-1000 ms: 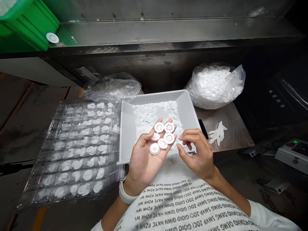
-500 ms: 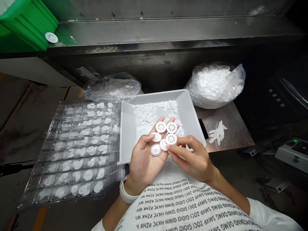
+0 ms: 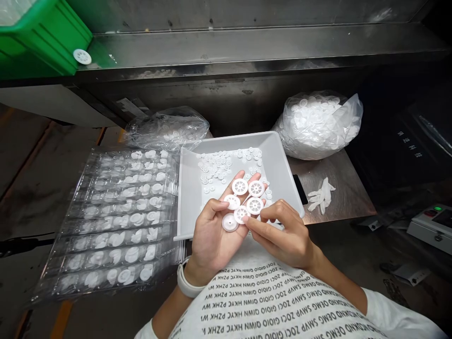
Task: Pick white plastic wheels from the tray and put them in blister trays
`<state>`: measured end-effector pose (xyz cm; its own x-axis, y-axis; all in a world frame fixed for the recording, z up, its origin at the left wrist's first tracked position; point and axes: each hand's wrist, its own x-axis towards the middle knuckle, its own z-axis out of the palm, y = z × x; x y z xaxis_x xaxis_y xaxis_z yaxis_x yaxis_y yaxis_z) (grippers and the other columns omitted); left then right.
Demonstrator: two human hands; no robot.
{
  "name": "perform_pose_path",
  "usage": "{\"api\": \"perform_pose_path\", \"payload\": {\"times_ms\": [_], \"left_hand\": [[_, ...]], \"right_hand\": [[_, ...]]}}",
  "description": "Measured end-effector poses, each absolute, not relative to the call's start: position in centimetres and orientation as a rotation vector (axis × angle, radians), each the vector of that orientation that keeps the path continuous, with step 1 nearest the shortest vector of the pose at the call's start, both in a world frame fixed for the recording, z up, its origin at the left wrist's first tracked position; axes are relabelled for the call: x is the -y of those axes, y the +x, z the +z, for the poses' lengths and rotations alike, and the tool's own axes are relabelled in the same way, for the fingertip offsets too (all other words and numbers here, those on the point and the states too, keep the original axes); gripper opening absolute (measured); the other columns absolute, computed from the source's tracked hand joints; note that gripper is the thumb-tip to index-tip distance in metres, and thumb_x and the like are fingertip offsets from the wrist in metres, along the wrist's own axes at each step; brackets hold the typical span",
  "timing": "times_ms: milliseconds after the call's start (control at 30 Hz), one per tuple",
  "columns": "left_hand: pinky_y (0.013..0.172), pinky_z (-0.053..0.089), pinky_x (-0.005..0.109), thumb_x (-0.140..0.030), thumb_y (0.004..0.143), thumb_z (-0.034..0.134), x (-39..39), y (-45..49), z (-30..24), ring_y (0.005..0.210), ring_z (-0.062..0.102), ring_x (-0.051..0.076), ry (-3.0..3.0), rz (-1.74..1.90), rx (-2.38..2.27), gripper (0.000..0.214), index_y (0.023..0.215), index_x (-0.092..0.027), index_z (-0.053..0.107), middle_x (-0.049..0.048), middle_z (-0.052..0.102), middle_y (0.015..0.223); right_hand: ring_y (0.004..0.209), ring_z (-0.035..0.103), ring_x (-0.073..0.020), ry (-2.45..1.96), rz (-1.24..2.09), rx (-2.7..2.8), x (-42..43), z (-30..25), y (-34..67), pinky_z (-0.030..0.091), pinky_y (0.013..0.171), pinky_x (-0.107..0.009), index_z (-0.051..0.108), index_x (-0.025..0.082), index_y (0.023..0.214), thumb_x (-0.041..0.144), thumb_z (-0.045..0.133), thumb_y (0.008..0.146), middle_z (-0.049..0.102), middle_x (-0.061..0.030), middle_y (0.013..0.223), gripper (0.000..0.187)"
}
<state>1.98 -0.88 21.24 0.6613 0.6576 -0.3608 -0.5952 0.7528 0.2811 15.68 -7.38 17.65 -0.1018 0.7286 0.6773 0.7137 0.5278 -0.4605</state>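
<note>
Left hand (image 3: 215,233) lies palm-up, part-open, bearing six round white wheels (image 3: 254,205) — right hand (image 3: 287,233) half-curled, fingertips at one wheel (image 3: 240,213) just to its left — pinch cannot be confirmed.

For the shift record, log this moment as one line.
left hand: open, palm up, six white wheels on it | right hand: touching one of these | gray tray: small white parts inside
</note>
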Motion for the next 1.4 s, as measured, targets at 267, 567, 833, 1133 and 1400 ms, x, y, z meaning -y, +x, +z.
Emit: {"api": "perform_pose_path", "payload": {"times_ms": [267,567,833,1133,1400], "left_hand": [[0.113,0.032,0.047,-0.016,0.086,0.035,0.8,2.1,21.2,0.134,0.042,0.027,0.138,0.703,-0.457,0.061,0.147,-0.021,0.032,0.0076,0.049,0.144],[0.114,0.031,0.048,-0.015,0.086,0.035,0.9,2.0,21.1,0.135,0.042,0.026,0.118,0.699,-0.43,0.062,0.148,-0.023,0.031,0.0064,0.049,0.144],[0.115,0.028,0.046,-0.015,0.086,0.034,0.8,1.9,21.0,0.134,0.043,0.025,0.143,0.698,-0.462,0.062,0.148,-0.022,0.031,0.006,0.048,0.144],[0.114,0.03,0.039,-0.015,0.087,0.037,0.8,2.1,21.0,0.129,0.048,0.024,0.195,0.684,-0.573,0.061,0.148,-0.021,0.031,0.0072,0.052,0.141],[0.113,0.032,0.039,-0.017,0.089,0.037,1.0,1.9,20.5,0.125,0.053,0.022,0.176,0.692,-0.523,0.06,0.148,-0.025,0.03,0.0054,0.053,0.14]], "right_hand": [[0.07,0.05,-0.0116,-1.16,0.03,1.832,7.5,17.7,15.7,0.043,0.059,-0.028,0.067,0.012,0.102,0.001,0.065,0.082,0.056,-0.0034,0.079,0.023],[0.07,0.05,-0.0117,-1.13,0.042,1.817,7.4,17.7,15.7,0.042,0.059,-0.028,0.067,0.011,0.1,0.001,0.064,0.083,0.056,-0.0031,0.078,0.02],[0.075,0.052,-0.0144,-1.175,0.022,1.857,7.3,18.1,15.4,0.045,0.064,-0.03,0.068,0.013,0.099,0.008,0.069,0.082,0.057,-0.0051,0.085,0.017],[0.089,0.051,-0.0189,-1.366,-0.013,2.164,6.2,20.5,15.0,0.043,0.074,-0.035,0.068,0.013,0.102,0.026,0.059,0.094,0.062,-0.0086,0.107,0.017],[0.08,0.053,-0.0187,-1.3,-0.096,2.067,5.6,19.9,14.0,0.039,0.067,-0.033,0.068,0.009,0.09,0.011,0.06,0.083,0.065,-0.0084,0.092,0.011]]}}
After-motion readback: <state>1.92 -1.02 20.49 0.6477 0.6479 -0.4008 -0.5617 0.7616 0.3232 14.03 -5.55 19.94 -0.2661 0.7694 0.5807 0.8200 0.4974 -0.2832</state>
